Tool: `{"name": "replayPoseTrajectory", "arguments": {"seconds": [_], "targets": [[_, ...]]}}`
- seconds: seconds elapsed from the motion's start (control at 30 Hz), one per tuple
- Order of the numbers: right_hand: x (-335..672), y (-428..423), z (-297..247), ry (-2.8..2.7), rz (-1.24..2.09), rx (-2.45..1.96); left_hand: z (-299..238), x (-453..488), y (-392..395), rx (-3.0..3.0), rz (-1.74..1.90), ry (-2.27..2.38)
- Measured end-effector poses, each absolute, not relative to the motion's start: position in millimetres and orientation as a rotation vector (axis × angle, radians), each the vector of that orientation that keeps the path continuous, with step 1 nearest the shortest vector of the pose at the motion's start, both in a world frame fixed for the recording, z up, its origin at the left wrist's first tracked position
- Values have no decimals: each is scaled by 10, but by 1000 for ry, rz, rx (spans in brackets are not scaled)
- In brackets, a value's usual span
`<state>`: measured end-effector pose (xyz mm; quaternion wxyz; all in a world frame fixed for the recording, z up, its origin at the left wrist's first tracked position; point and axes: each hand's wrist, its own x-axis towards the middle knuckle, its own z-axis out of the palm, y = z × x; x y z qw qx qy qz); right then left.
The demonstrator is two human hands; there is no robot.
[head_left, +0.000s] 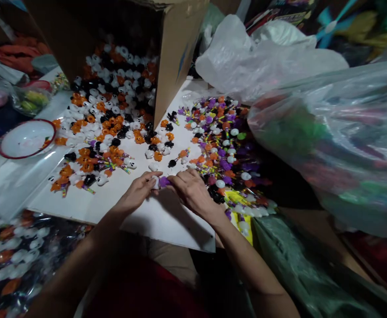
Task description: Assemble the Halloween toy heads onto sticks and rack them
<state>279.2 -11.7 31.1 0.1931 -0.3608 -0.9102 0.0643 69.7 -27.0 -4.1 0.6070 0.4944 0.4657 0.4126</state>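
My left hand (138, 189) pinches a small white plastic piece (155, 182), which looks like one of the ghost heads. A purple piece (164, 181) meets it end to end, gripped by the fingers of my right hand (193, 191). Whatever lies under the right fingers is hidden. Both hands are just above the white board (180, 225). Past the fingertips lie a loose white head (153, 167), a black piece (172, 163) and an orange-topped piece with a striped wrapped stem (183, 153).
A cardboard box (176, 57) on its side spills orange, white and black heads (114, 123). Assembled pieces with striped stems (219, 145) are heaped at right, others (87, 165) at left. A red-rimmed bowl (6, 152) stands at left; a large plastic bag (339, 145) bulges at right.
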Motion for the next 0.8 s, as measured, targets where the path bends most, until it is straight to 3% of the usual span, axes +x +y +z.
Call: {"name": "replayPoseTrajectory", "arguments": {"seconds": [0.23, 0.33, 0.43, 0.6, 0.7, 0.8], "targets": [[2805, -264, -74, -1926, 1833, -777, 150, 736, -559, 2430, 587, 1004], [2632, -419, -267, -1616, 2097, -700, 144, 667, -662, 2717, 370, 898], [2535, -321, -250, -1855, 1894, -934, 59, 398, -563, 2841, 265, 944], [2722, 515, -83, -2427, 600, -1642, 159, -185, 182, 2273, 343, 1705], [2781, 965, -219, -2677, 150, -1579, 200, -200, 900, 2076, 485, 1940], [2779, 1138, -451, -2808, -18, -1378, -12, 60, 1590, 1868, 667, 1954]]}}
